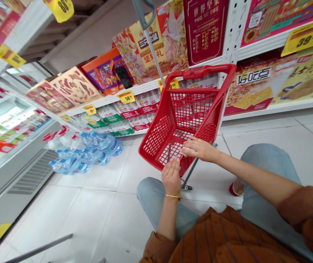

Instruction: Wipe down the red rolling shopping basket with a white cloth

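A red plastic shopping cart (156,138) with lattice walls stands in front of me, tilted in the view, its basket holding nothing large. My left hand (172,177), with a gold bracelet at the wrist, has its fingers bent over the near rim. Just to the right, my right hand (200,149) lies across the same rim with its fingers together. Under those fingers shows a small pale cloth-like piece (187,148), mostly covered. The two hands are close but apart.
Shelves with boxed gifts (151,47) and packs of bottles (134,111) rise behind the cart. Shrink-wrapped water bottles (82,149) stand on the tiled floor (101,204) at left, beside a refrigerated case (25,182). My bent knees (266,164) flank the cart's near side.
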Tool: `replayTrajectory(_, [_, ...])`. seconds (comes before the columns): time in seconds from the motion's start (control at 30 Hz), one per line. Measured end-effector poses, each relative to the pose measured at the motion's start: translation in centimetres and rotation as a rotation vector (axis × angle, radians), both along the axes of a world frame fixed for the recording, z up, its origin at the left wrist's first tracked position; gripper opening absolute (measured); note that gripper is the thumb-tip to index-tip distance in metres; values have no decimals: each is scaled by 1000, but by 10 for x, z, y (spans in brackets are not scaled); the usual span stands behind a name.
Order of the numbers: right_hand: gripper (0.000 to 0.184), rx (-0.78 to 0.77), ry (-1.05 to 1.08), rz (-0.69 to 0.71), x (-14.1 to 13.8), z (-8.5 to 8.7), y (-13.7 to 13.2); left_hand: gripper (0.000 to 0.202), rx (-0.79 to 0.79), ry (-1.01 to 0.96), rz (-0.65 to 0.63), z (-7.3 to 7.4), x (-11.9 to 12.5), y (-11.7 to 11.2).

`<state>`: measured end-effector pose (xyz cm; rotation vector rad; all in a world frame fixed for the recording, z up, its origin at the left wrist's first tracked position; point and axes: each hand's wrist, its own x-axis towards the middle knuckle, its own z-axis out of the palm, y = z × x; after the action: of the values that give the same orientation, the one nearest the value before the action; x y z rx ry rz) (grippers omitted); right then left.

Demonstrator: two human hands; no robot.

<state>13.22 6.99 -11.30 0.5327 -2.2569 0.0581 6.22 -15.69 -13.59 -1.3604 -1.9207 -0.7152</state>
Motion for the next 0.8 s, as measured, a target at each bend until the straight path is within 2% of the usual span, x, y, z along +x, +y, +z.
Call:
replayTrajectory(0.17, [31,-129,-58,-62,-3,-13,29,45,-16,-6,0,0,-2,-3])
replayTrajectory(0.3, [28,-266,-23,-88,-9,-19,38,51,-93,-16,-6,0,-4,-2])
replayTrajectory(0.37, [26,-324,-10,-124,-10,-20,34,51,-117,-18,-8,-1,-4,0])
replayTrajectory(0.47, [27,-345,-2,-148,-7,-20,12,50,-113,-5,-11,-1,-5,3])
replayTrajectory(0.63, [28,-178,27,-18,-6,-23,-34,46,-47,26,-10,-2,-7,4])
replayTrajectory(0.7, [29,-155,57,-7,-9,-25,-39,45,-40,31,-5,-2,-7,3])
replayTrajectory(0.8, [29,-130,70,13,-13,-28,-32,46,-64,33,-4,1,-6,1])
